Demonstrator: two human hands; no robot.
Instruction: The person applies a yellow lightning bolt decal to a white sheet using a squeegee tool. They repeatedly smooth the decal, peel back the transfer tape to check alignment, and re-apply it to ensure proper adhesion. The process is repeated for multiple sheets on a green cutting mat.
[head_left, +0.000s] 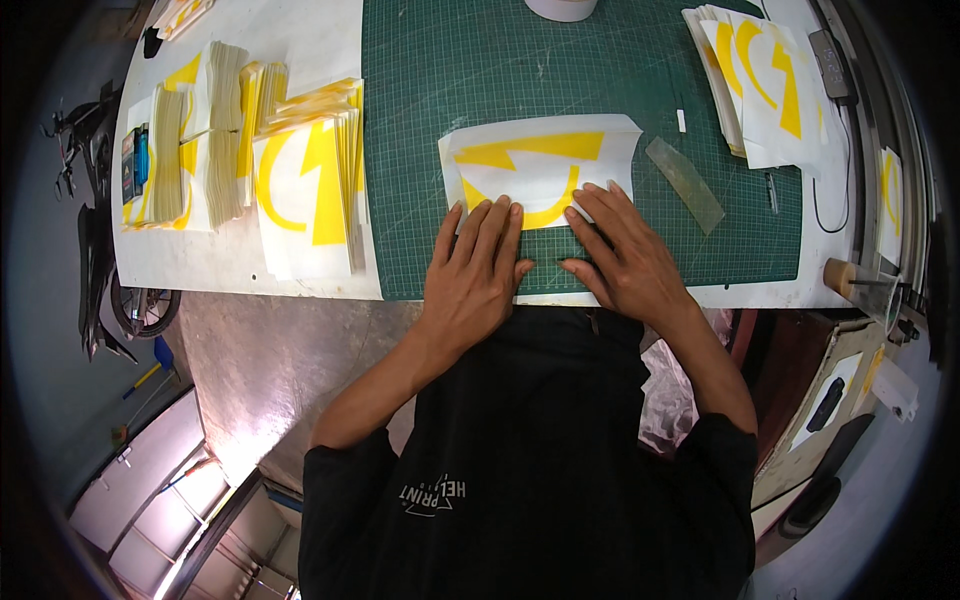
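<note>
A white sheet with yellow printed shapes lies on the green cutting mat in front of me. Its far edge curls up slightly. My left hand rests on the sheet's near left part, fingers stretched out flat and lying side by side. On the near right part lies my right hand, fingers extended and thumb spread toward the left. Both hands press with their fingertips along the near edge and hold nothing between the fingers. Just right of the sheet is a translucent strip on the mat.
Stacks of yellow-and-white sheets stand at the left, with a small blue-and-black pack on one. Another stack lies at the far right beside a black cable. A small knife-like tool and a white round container are also on the mat.
</note>
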